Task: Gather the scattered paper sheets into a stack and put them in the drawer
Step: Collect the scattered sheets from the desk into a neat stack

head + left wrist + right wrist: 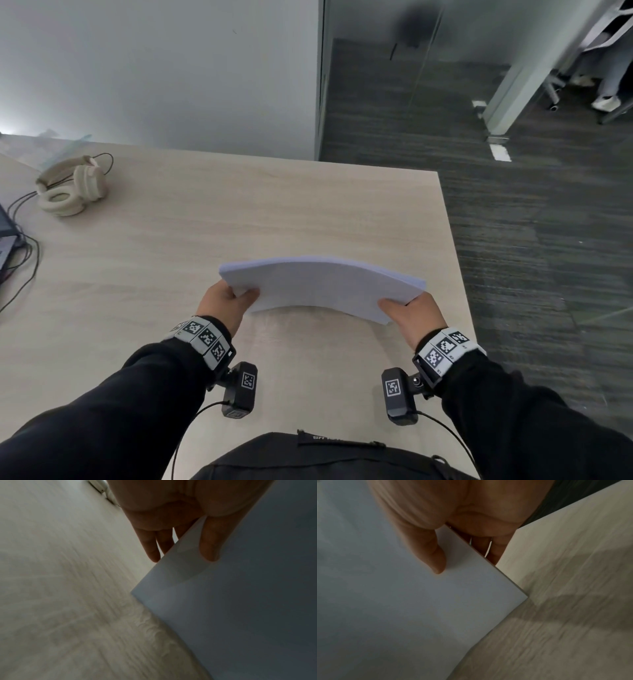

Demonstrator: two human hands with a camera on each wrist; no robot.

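Pale wood desk [239, 219], headphones [70, 186] off left | paper stack [322, 286] lifted above it, bowed up | left hand [227, 301] and right hand [412, 317] pinch opposite ends, probably keeping sheets together | drawer not in view

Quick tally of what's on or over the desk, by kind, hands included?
Paper stack: 1, bowed, held over the desk
Hands: 2, left hand and right hand gripping its ends
Headphones: 1
Total: 4
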